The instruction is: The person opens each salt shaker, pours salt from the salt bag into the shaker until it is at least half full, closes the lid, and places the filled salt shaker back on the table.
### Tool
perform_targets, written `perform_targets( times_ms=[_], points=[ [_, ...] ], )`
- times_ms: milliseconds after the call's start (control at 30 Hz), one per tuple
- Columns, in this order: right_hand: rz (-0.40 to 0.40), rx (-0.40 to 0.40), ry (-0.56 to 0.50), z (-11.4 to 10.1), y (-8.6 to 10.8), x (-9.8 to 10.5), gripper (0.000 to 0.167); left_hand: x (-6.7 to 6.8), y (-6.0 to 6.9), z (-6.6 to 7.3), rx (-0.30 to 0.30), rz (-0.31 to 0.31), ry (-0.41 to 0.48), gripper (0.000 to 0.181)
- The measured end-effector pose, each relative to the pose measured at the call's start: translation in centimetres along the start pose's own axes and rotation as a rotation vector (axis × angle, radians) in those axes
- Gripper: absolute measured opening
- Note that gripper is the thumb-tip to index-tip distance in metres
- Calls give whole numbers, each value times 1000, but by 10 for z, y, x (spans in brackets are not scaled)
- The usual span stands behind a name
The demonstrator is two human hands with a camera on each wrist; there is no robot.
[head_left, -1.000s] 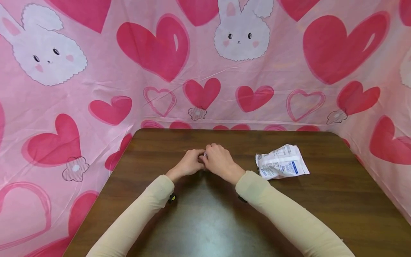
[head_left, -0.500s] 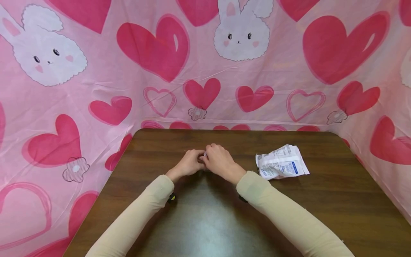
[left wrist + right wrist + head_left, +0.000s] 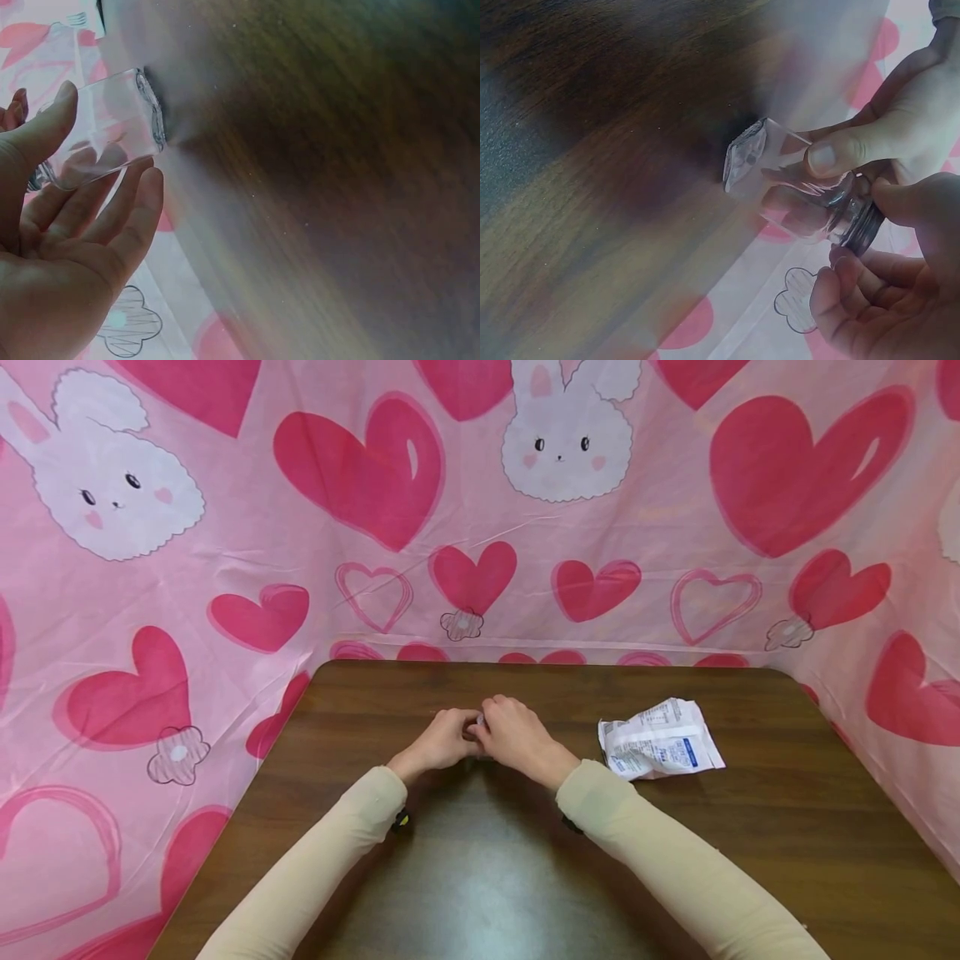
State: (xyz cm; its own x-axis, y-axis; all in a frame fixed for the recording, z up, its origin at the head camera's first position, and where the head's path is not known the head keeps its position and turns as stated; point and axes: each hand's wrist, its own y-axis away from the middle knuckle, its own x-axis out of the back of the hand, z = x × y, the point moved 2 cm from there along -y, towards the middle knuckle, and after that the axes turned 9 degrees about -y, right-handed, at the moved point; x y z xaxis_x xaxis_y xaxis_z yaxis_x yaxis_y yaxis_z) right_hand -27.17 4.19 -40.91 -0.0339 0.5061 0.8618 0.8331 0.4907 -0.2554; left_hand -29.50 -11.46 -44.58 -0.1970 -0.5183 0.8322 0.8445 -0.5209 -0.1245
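Observation:
Both hands meet around a small clear glass jar [image 3: 791,180] near the middle of the table, mostly covered by fingers in the head view. My left hand [image 3: 442,739] grips the jar's square body between thumb and fingers; the left wrist view shows the thumb [image 3: 52,127] across the glass [image 3: 112,124]. The jar is upright, its thick base at or just over the tabletop. At the neck, my right hand [image 3: 517,735] pinches a dark, shiny cap or rim [image 3: 864,229]; which of the two I cannot tell.
A crumpled white packet [image 3: 663,743] with printed text and a blue label lies to the right of the hands. The brown wooden table [image 3: 480,860] ends at a pink cloth [image 3: 480,510] with hearts and bunnies, which hangs behind and along the sides.
The right wrist and cuff have shifted very slightly to the right. The left hand, the jar and the packet stay in place.

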Motion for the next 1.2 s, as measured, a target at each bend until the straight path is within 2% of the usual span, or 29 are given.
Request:
perform_targets(
  times_ms=[267, 433, 667, 800, 1033, 1200],
  points=[
    [-8, 45, 5, 0, 1, 2, 21, 1, 1, 0, -17, 7, 3, 33],
    [-22, 48, 10, 0, 1, 3, 21, 0, 2, 1, 0, 7, 17, 35],
    [-20, 51, 35, 1, 1, 2, 22, -2, 1, 0, -18, 37, 9, 35],
    [-28, 24, 26, 2, 1, 2, 23, -4, 0, -1, -12, 44, -8, 34],
    [-6, -51, 4, 2, 1, 2, 44, -3, 0, 0, 4, 57, -30, 34],
    [1, -58, 13, 2, 2, 3, 39, -3, 1, 2, 14, 47, -7, 30]
  ],
)
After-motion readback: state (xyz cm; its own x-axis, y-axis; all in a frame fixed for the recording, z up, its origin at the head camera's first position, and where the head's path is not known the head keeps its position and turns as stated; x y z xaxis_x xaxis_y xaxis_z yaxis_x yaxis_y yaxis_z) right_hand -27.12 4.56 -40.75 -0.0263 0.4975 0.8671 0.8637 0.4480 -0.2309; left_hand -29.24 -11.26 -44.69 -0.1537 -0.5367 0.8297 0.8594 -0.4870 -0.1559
